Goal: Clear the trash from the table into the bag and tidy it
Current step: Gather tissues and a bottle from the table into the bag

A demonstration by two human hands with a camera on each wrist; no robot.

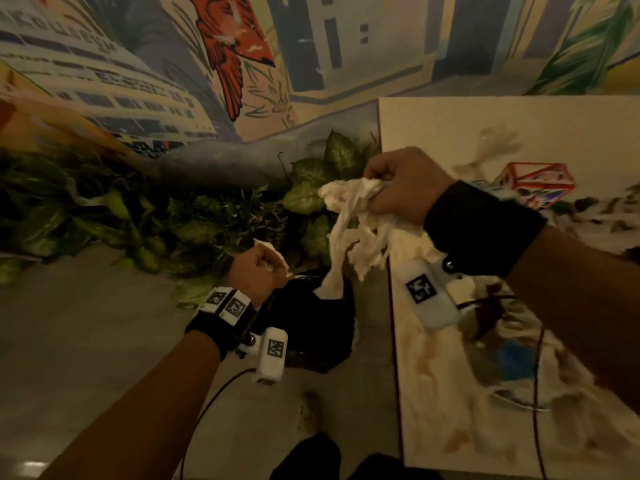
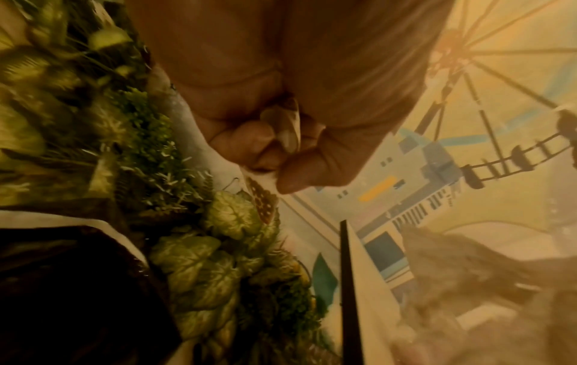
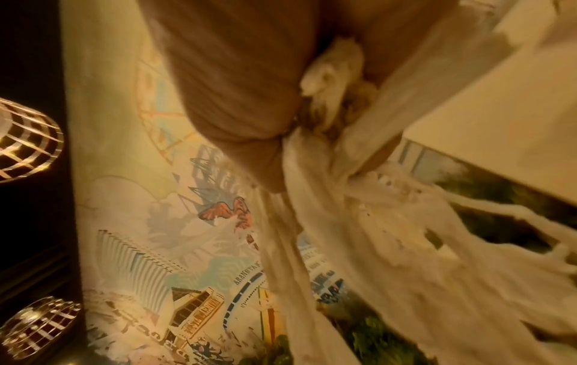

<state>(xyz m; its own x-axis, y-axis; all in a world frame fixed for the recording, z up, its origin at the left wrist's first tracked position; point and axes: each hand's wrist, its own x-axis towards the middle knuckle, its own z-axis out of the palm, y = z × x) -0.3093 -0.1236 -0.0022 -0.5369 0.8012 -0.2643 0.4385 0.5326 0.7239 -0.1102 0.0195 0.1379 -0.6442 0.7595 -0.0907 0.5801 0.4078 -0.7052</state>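
Note:
My right hand (image 1: 384, 188) grips a wad of torn white tissue (image 1: 353, 233) at the table's left edge, and its shreds hang down to the mouth of a black bag (image 1: 311, 327) on the floor. In the right wrist view the tissue (image 3: 390, 234) trails from the curled fingers (image 3: 249, 148). My left hand (image 1: 266, 265) is a fist just above the bag's left rim, holding a small white scrap (image 1: 277, 254). The left wrist view shows that scrap (image 2: 288, 133) pinched between thumb and fingers, with the bag (image 2: 62, 284) dark below. Whether this hand also holds the bag's rim is hidden.
The white table (image 1: 450, 133) fills the right side, with a red-framed box (image 1: 540, 181), a clear plastic piece (image 1: 498, 143) and blurred litter (image 1: 512, 362) on it. Leafy plants (image 1: 207, 216) line the painted wall behind the bag. Pale floor (image 1: 86, 341) lies at the left.

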